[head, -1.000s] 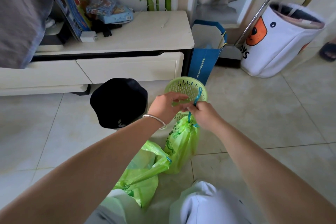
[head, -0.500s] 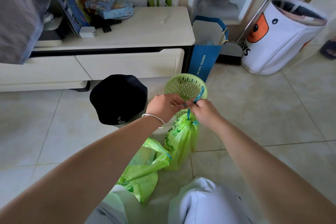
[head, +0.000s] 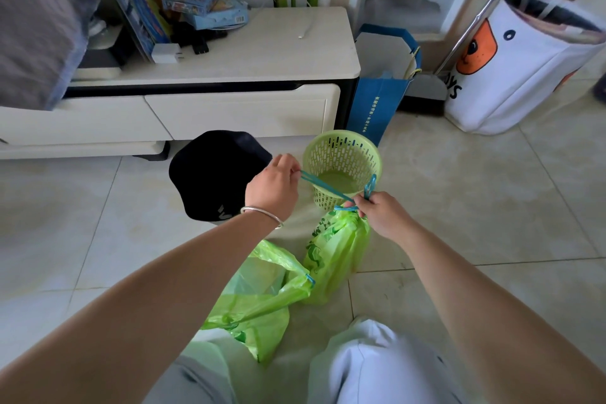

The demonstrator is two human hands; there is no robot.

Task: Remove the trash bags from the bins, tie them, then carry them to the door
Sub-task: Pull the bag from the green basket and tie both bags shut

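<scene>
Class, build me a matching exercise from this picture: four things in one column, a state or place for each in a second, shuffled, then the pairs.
Things:
1. green basket
2. upright green bag
3. slumped green bag
4. blue paper bag

States:
A. lying open on the floor
B. empty, no liner inside
C. standing beside the cabinet
D. neck gathered by a blue drawstring

Pairs: 1-B, 2-D, 3-A, 4-C

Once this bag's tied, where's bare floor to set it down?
Open tile lies right of the green basket, before the white hamper. More bare tile sits left of the black bin. Crowded near the knees: the loose bag.
</scene>
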